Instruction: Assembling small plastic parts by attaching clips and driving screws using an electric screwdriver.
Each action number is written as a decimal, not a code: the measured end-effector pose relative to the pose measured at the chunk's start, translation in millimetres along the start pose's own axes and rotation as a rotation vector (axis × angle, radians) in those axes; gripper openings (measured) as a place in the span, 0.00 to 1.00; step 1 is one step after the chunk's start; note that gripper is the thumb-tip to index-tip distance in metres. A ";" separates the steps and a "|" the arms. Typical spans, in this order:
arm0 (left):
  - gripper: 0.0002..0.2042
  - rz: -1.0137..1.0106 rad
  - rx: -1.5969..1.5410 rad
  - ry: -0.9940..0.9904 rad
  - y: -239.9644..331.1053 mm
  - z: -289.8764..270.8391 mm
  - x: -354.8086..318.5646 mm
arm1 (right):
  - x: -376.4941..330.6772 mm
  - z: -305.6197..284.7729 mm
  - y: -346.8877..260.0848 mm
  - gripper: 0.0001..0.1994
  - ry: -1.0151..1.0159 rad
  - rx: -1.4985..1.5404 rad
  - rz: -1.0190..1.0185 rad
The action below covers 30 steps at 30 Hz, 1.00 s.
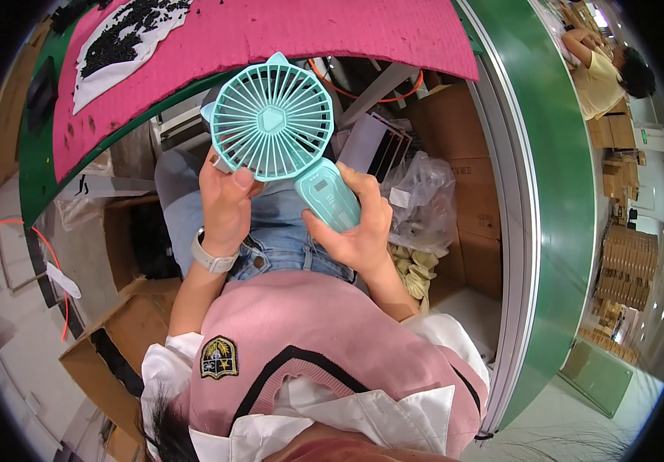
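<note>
A mint-green handheld fan (pixel 272 119) with a round slatted grille and small ear-like points on its rim is held up over my lap. Its handle (pixel 332 202), which carries a small dark display, slants down to the right. My right hand (pixel 364 227) is wrapped round that handle. At the lower left of the grille, my left hand (pixel 226 199) grips the rim with thumb and fingers; some of its fingers are hidden behind the fan. A pale watch (pixel 212 260) is on my left wrist.
Ahead lies a pink mat (pixel 363 31) on the bench, with small black parts (pixel 120 46) on a white cloth. Cardboard boxes (pixel 455 146) and a clear plastic bag (pixel 424 200) sit below. A green conveyor-like surface (pixel 555 231) with metal rails runs along my right; another person (pixel 601 73) is beyond.
</note>
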<state>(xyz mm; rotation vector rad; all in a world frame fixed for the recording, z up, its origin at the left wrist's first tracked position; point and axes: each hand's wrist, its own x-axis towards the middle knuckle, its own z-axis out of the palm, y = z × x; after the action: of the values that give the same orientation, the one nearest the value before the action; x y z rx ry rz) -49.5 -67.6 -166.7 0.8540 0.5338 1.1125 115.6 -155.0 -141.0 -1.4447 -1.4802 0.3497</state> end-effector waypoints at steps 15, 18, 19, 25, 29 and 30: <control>0.33 0.014 0.050 0.116 -1.6 1.5 0.3 | 0.4 10.2 6.0 0.30 0.070 0.009 -0.133; 0.33 0.099 0.056 0.180 1.1 14.0 2.9 | -7.3 11.5 4.7 0.32 0.086 0.011 -0.124; 0.34 0.142 0.070 0.182 0.5 15.9 3.5 | -8.9 12.6 5.5 0.32 0.086 0.008 -0.124; 0.37 -0.003 0.096 0.070 -2.9 -11.3 -1.5 | -12.6 19.9 7.5 0.32 0.114 0.082 -0.040; 0.37 0.023 0.104 0.077 -2.4 -8.6 -1.4 | -10.5 20.9 7.1 0.31 0.126 0.034 -0.085; 0.35 0.032 0.084 0.111 0.1 -1.0 -0.1 | -9.9 21.6 7.1 0.30 0.137 0.027 -0.109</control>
<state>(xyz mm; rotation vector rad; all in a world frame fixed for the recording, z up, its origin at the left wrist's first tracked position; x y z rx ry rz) -50.3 -67.3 -167.2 0.8799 0.6648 1.1781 100.9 -152.8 -160.8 -1.3340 -1.4307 0.1992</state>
